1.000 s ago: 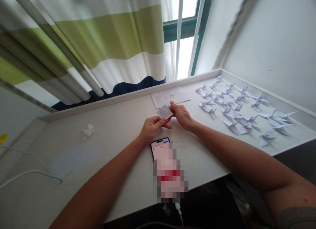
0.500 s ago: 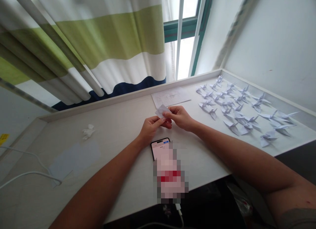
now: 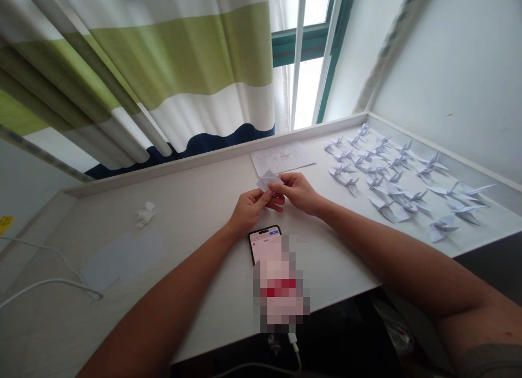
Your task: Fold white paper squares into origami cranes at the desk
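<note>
A small folded piece of white paper [image 3: 268, 179] is held up between both hands, above the desk. My left hand [image 3: 248, 206] pinches its lower edge between thumb and fingers. My right hand [image 3: 297, 192] grips the right side, thumb on the near face; its lower fingers are curled beneath. A phone [image 3: 274, 274] lies on the desk just below my hands, most of its screen blurred out. Behind the folded paper rests a flat sheet with faint printing or drawing [image 3: 285, 157].
Several folded paper cranes [image 3: 391, 171] cover the right of the white desk [image 3: 196, 198]. At left are crumpled tissue [image 3: 145, 215], blank paper sheets [image 3: 122, 258] and a white cable [image 3: 53, 281]. A charging cable [image 3: 294, 342] runs from the phone over the front edge. A curtain [image 3: 183, 57] hangs behind.
Both hands stay on the folded paper, with only a slight shift of the fingers. The whole view has tilted very slightly; nothing else has visibly moved.
</note>
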A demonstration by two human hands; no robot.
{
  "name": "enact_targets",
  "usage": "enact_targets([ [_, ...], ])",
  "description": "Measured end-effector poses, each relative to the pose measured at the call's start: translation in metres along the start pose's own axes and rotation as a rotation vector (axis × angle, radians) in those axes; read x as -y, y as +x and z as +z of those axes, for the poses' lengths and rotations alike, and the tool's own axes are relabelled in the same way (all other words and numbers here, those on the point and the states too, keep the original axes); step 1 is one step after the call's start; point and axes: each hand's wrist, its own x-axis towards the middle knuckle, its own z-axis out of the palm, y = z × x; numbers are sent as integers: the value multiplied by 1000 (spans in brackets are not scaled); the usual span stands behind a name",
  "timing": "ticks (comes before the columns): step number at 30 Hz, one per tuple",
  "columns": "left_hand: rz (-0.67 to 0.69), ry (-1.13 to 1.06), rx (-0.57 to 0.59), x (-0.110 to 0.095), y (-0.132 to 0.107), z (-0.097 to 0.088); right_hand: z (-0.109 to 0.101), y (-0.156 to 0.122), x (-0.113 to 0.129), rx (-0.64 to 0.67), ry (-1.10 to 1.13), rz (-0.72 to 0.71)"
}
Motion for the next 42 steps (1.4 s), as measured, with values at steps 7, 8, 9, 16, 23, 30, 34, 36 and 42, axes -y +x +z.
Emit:
enact_targets([
  [7, 53, 214, -135, 2, -1, -2, -4, 1, 2, -85, -103, 13],
  [8, 47, 241, -145, 4, 0, -3, -4, 1, 2, -106, -122, 17],
  [9, 47, 274, -163, 5, 0, -3, -5, 2, 2, -130, -139, 20],
  [16, 569, 905, -303, 3, 0, -13, -3, 1, 4, -249, -180, 83],
  [23, 683, 1011, -257, 5, 3, -21, -1, 2, 3, -232, -189, 101],
  [30, 196, 206, -321, 10, 12, -20, -9, 5, -5, -135, -325, -153],
  [34, 73, -12, -233, 8, 14, -19, -11, 7, -15, -59, -163, -47],
  [36, 49, -52, -217, 7, 13, -17, -12, 7, -16, -32, -111, -24],
  [42, -36, -177, -180, 1, 11, -17, -13, 6, -8, 8, -35, -30],
])
